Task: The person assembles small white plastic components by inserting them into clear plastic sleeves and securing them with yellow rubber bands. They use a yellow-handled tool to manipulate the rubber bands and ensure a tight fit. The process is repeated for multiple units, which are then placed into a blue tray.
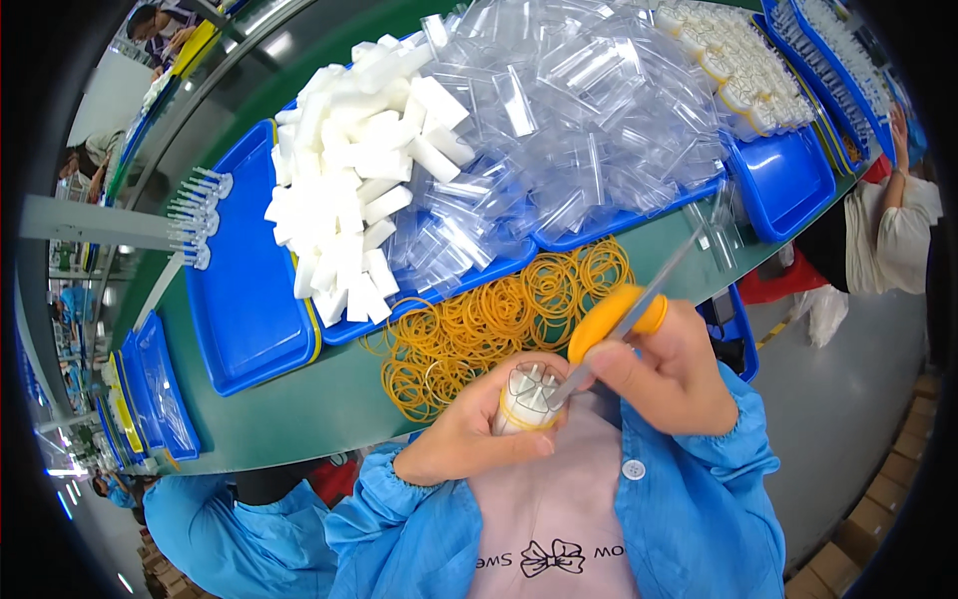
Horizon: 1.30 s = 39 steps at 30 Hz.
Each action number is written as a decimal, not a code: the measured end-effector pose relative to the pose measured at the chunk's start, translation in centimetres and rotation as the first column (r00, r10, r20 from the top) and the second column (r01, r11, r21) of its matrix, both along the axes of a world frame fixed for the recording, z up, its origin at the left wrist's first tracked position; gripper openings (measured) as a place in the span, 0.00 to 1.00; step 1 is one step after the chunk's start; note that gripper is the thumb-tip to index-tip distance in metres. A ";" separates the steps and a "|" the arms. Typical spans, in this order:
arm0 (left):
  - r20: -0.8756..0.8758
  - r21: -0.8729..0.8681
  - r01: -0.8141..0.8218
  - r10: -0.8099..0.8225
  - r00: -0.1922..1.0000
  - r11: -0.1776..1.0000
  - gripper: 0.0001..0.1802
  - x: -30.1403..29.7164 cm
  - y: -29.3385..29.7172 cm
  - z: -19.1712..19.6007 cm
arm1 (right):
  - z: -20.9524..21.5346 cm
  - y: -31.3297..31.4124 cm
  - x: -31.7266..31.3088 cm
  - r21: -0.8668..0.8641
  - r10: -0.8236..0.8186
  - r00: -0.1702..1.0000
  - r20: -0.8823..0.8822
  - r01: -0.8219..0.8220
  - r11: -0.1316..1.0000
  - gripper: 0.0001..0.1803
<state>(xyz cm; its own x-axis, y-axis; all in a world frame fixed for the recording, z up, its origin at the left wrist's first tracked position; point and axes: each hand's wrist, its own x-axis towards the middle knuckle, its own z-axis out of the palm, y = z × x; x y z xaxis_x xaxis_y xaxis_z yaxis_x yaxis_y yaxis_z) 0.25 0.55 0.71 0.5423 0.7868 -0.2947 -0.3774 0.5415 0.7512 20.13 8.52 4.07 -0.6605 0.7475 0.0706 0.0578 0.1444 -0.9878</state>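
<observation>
My left hand (464, 429) is wrapped round a short white bundle (519, 414) with a yellow rubber band about it, held upright in front of my chest. Several slim white pieces show at its top, inside a thin dark wavy outline. In my right hand (679, 374) are orange-handled scissors (604, 321), apparently spread wide. One metal blade points down to the bundle's top edge, and the other end reaches up and to the right. Just beyond my hands lies a heap of yellow rubber bands (499, 319).
White foam-like pieces (344, 200) and clear plastic sleeves (599, 90) are heaped in blue trays. Banded white bundles (748, 75) stand far right, by a blue tray (783, 185). Another blue tray (249, 290) lies left. Co-workers' sleeves show at right (893, 230) and lower left (235, 529).
</observation>
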 end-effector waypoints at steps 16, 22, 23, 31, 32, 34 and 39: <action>0.194 -0.167 -0.069 0.101 0.976 0.983 0.40 0.1 -0.8 -1.8 | -1.7 0.2 -0.8 -0.319 -0.130 0.945 -0.299 0.029 0.947 0.08; 0.116 -0.136 -0.110 0.126 0.985 0.985 0.39 0.0 -0.8 -1.9 | -2.3 -0.1 -0.7 -0.280 -0.073 0.972 -0.225 0.007 0.960 0.08; 0.097 -0.137 -0.110 0.124 0.987 0.984 0.39 -0.2 -0.9 -1.9 | -2.1 -0.2 -0.6 -0.281 -0.061 0.977 -0.205 0.001 0.960 0.08; 0.119 -0.211 -0.114 0.141 0.983 0.971 0.39 -0.3 -1.1 -2.5 | -1.0 -0.3 -0.6 0.117 -0.067 0.997 -0.050 0.072 0.990 0.06; 0.139 -0.199 -0.099 0.128 0.982 0.975 0.40 -0.4 -1.1 -2.6 | -1.1 -0.3 -0.6 0.063 -0.074 0.993 -0.091 0.080 0.995 0.07; 0.157 -0.201 -0.087 0.119 0.980 0.976 0.41 -0.5 -1.0 -2.6 | -1.1 0.0 -0.2 -0.028 -0.123 0.982 -0.144 0.120 0.992 0.08; 0.168 -0.235 -0.080 0.121 0.978 0.969 0.41 -0.4 -0.7 -2.4 | -1.4 0.4 0.0 -0.180 -0.137 0.966 -0.220 0.098 0.979 0.09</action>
<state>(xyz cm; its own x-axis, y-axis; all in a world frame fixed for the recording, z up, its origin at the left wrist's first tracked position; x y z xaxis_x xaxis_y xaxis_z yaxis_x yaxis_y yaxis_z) -0.13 -0.11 -1.66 0.5242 0.7641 -0.3760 -0.5558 0.6415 0.5287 20.15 8.87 2.72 -0.5480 0.8328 0.0784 -0.1669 -0.0170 -0.9858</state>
